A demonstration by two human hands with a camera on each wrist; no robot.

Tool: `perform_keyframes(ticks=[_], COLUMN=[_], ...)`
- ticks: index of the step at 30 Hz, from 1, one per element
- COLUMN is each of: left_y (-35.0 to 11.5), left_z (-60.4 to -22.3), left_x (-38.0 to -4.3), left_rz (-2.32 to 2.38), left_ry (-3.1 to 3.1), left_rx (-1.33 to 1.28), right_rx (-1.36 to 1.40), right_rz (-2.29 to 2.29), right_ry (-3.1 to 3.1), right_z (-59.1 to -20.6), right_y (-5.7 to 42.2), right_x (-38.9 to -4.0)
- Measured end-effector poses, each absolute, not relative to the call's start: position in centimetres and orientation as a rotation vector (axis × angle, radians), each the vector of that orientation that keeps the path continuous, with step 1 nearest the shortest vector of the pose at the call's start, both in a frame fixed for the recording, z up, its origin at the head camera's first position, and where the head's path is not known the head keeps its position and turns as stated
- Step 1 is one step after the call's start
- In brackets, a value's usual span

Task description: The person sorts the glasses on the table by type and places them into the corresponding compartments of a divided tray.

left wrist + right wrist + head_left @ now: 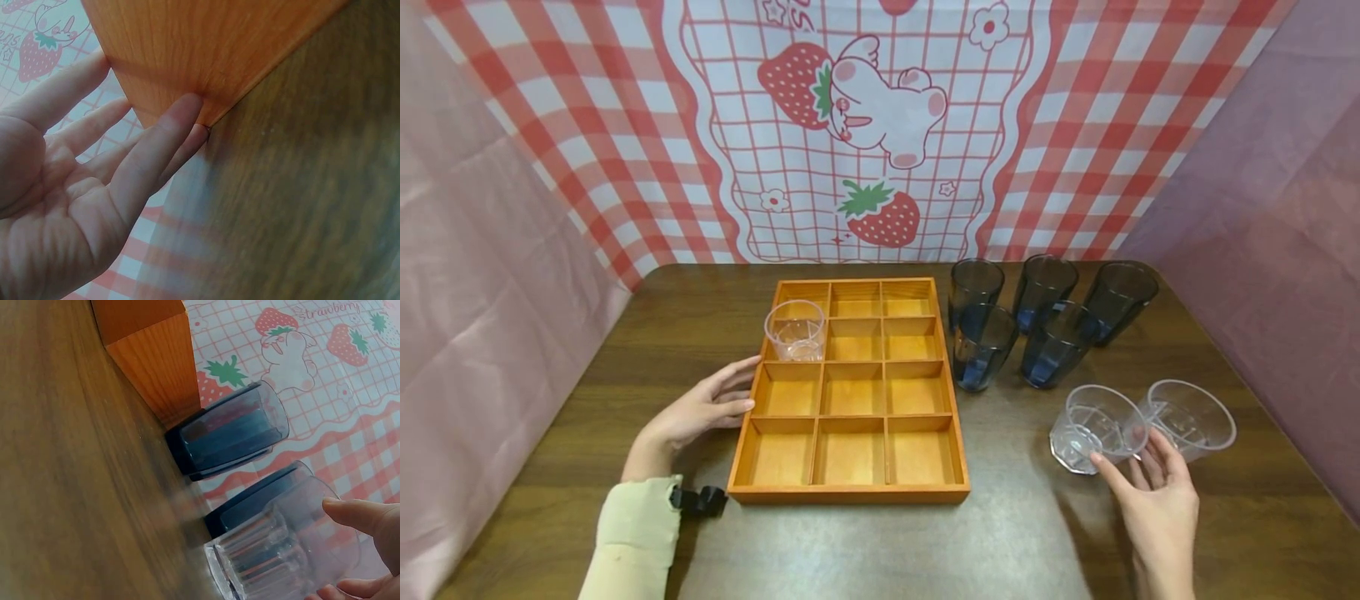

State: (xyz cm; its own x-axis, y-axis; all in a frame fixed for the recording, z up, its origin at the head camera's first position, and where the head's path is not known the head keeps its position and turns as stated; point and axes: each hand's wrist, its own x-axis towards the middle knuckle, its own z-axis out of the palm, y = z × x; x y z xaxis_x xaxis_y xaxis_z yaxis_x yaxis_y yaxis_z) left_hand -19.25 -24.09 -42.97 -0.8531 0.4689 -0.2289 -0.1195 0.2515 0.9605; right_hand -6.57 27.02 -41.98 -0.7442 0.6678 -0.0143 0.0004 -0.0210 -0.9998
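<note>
"Pink cloth (497, 292) hangs at the far left. What follows?"

"Pale green sleeve (638, 521), something black at its cuff, then the left hand (703, 406). Its fingers reach out fairly straight, gripping nothing, tips against the left wall of the wooden tray (850, 497)."

"And inside the tray?"

"Four rows of three compartments. A clear tumbler (796, 333) stands in the left one, second row from the back."

"Moving right?"

"Five dark blue glasses (985, 346) on the table (865, 558), three behind and two in front, the nearest ones just beside the tray's right wall."

"What about the right hand (1161, 508)?"

"That one is gripping: thumb and fingers pinch a clear cup (1093, 429) near its rim, in front of the dark glasses. I can't tell whether its base touches the table."

"Anything further along?"

"Another clear glass (1187, 417) just right of it, partly hidden by the fingers, then purple cloth (1262, 208)."
</note>
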Motion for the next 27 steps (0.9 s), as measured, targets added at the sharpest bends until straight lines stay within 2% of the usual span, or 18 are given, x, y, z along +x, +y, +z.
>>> perform_keyframes(ticks=[16,27], left_y=[-24.2,-24.2], left_z=[-43.0,-43.1], left_x=[-19.4,-19.3], left_rz=[1.643,1.641], left_ry=[2.060,2.066], left_rx=[0.293,0.304], right_rx=[-0.699,-0.701], right_rz=[1.726,1.603], right_ry=[-1.988,-2.053], right_z=[-41.9,-41.3], right_y=[26.5,26.1], right_x=[-8.2,-8.1])
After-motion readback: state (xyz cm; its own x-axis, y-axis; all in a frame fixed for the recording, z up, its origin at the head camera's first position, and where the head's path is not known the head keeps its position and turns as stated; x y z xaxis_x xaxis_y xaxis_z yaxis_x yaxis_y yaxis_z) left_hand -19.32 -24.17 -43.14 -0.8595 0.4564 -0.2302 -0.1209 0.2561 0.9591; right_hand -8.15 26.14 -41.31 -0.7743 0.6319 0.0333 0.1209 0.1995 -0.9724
